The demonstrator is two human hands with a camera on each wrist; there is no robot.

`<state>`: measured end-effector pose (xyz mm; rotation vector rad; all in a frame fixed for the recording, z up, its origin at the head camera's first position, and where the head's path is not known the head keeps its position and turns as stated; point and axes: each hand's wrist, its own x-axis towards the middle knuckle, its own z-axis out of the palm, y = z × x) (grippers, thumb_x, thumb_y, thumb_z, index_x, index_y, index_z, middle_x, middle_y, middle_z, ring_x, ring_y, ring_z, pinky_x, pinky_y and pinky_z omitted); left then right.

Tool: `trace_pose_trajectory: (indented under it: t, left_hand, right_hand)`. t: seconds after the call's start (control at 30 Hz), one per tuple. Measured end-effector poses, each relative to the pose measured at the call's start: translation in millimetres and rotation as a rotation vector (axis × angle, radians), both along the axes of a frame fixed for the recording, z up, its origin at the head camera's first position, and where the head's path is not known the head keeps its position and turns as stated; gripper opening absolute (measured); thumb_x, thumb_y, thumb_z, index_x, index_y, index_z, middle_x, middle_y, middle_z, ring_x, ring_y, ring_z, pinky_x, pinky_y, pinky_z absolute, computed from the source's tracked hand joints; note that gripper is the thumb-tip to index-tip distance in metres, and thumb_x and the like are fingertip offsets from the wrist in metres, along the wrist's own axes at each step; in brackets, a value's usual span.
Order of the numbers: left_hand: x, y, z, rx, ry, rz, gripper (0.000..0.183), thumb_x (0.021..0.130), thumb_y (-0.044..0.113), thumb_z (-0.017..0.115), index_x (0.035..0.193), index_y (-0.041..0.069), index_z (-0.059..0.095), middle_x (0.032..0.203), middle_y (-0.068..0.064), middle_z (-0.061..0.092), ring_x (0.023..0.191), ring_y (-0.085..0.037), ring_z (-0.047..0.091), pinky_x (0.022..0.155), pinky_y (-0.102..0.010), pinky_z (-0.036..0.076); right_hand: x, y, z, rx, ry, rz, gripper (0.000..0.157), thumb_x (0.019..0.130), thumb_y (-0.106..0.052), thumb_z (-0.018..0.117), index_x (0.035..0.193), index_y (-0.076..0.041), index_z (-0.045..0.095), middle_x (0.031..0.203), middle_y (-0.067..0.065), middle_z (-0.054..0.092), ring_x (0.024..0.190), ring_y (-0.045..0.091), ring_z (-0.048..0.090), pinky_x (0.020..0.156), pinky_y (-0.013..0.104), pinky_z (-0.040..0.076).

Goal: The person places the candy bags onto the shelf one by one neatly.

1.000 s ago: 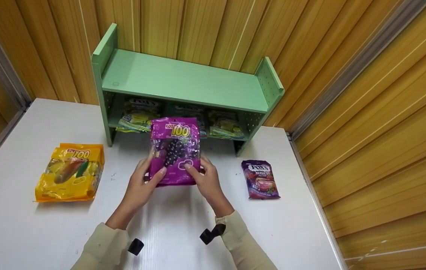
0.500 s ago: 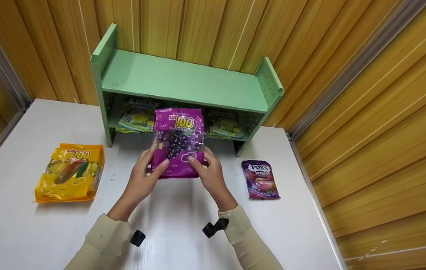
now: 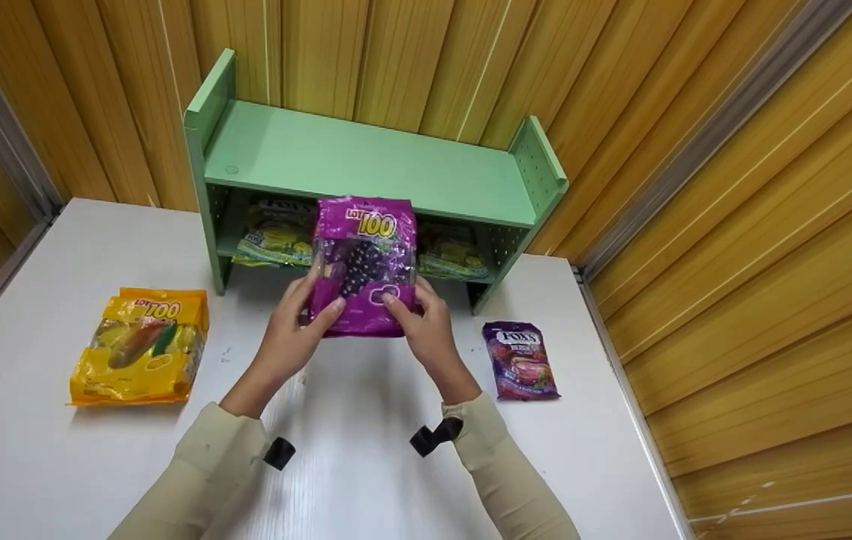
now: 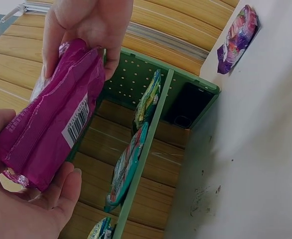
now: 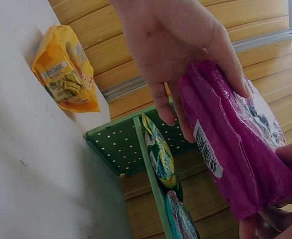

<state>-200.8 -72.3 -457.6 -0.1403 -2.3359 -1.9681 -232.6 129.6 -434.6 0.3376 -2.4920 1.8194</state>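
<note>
Two hands, one purple bag [image 3: 366, 259]: it's between the fingers, off the table [image 3: 351, 435], front face up toward the head camera. Print reads "LOT 100" in yellow over pictured dark berries; small lines unreadable. Barcode [image 4: 77, 120] on the back, digits too small.

Left hand [image 3: 291, 331] holds the lower left side, right hand [image 3: 430, 330] the lower right. Fingers part-curled, spread about as wide as the bag is thick: left thumb [image 3: 328, 315] and right thumb [image 3: 400, 313] on the front, the rest at the sides and behind.

Ahead of the fingers: green shelf [image 3: 373, 159]. On its lower board, a yellow-green bag [image 3: 274, 241] beyond the left fingers, "FOX'S" partly in shadow; another yellow-green bag [image 3: 452, 255] beyond the right fingers, label not legible. Teal bag [image 4: 127, 169] between those two, hidden behind the purple one in the head view.

Left of the left fingers, well apart: orange bag [image 3: 126, 379], "LOT 100", flat on the table. Right of the right fingers: small dark-purple bag [image 3: 521, 367], reads "FOX'S", also flat.
</note>
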Motion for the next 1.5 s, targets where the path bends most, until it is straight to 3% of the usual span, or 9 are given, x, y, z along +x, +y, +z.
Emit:
trace_pose_trajectory:
  t: [0.2, 0.7, 0.9, 1.03, 1.23, 1.37, 1.5]
  left_hand:
    - [-7.3, 0.7, 8.2, -0.021, 0.014, -0.008, 0.07, 0.095, 0.039, 0.059, 0.153, 0.035, 0.021, 0.144, -0.007, 0.04, 0.123, -0.027, 0.051, 0.1, -0.045, 0.049]
    - [-28.0, 3.8, 22.3, -0.003, -0.039, -0.047, 0.071, 0.093, 0.048, 0.058, 0.151, 0.044, 0.018, 0.153, -0.009, 0.03, 0.132, -0.03, 0.043, 0.11, -0.048, 0.041]
    - [-34.8, 3.1, 27.3, 0.002, -0.043, -0.062, 0.072, 0.093, 0.048, 0.058, 0.153, 0.04, 0.018, 0.153, -0.007, 0.032, 0.132, -0.027, 0.042, 0.111, -0.045, 0.039]
    - [-39.9, 4.4, 33.6, 0.007, -0.05, -0.056, 0.073, 0.093, 0.048, 0.058, 0.153, 0.039, 0.017, 0.153, -0.006, 0.033, 0.132, -0.027, 0.041, 0.112, -0.045, 0.038]
    - [-47.6, 6.7, 44.9, 0.029, -0.064, -0.043, 0.071, 0.095, 0.045, 0.057, 0.154, 0.039, 0.018, 0.149, -0.008, 0.036, 0.13, -0.026, 0.042, 0.111, -0.045, 0.038]
    - [-50.5, 8.2, 48.7, 0.025, -0.079, -0.029, 0.071, 0.094, 0.048, 0.057, 0.153, 0.041, 0.017, 0.154, -0.008, 0.032, 0.133, -0.027, 0.04, 0.113, -0.045, 0.036]
    - [-53.6, 8.9, 51.2, 0.002, -0.083, -0.006, 0.073, 0.092, 0.053, 0.056, 0.152, 0.043, 0.016, 0.158, -0.008, 0.028, 0.138, -0.028, 0.038, 0.114, -0.044, 0.035]
  right_hand:
    - [-6.3, -0.1, 7.0, -0.011, 0.008, -0.008, 0.038, 0.094, -0.028, 0.064, 0.121, -0.001, 0.064, 0.146, 0.012, 0.045, 0.128, 0.024, 0.051, 0.101, 0.037, 0.049]
    - [-26.5, 5.3, 20.2, -0.018, 0.01, -0.028, 0.038, 0.093, -0.025, 0.064, 0.122, -0.001, 0.064, 0.138, 0.01, 0.054, 0.116, 0.021, 0.057, 0.098, 0.035, 0.05]
    - [-32.2, 4.5, 25.3, -0.02, -0.01, -0.058, 0.044, 0.093, -0.025, 0.064, 0.128, 0.002, 0.06, 0.15, 0.016, 0.042, 0.134, 0.028, 0.045, 0.109, 0.04, 0.042]
    - [-36.5, 4.1, 29.7, -0.034, -0.003, -0.071, 0.044, 0.094, -0.025, 0.063, 0.128, 0.002, 0.059, 0.149, 0.016, 0.042, 0.138, 0.028, 0.041, 0.114, 0.041, 0.036]
    - [-44.1, 2.1, 37.2, -0.03, 0.03, -0.102, 0.038, 0.094, -0.024, 0.062, 0.123, 0.001, 0.063, 0.136, 0.01, 0.057, 0.12, 0.02, 0.055, 0.104, 0.035, 0.044]
    - [-46.5, 2.4, 41.1, -0.001, 0.048, -0.127, 0.035, 0.094, -0.027, 0.063, 0.12, -0.003, 0.065, 0.12, 0.009, 0.064, 0.102, 0.014, 0.057, 0.089, 0.027, 0.048]
    - [-46.8, 4.8, 44.3, 0.014, 0.047, -0.115, 0.043, 0.091, -0.033, 0.067, 0.124, -0.006, 0.063, 0.116, 0.009, 0.066, 0.099, 0.014, 0.058, 0.088, 0.028, 0.049]
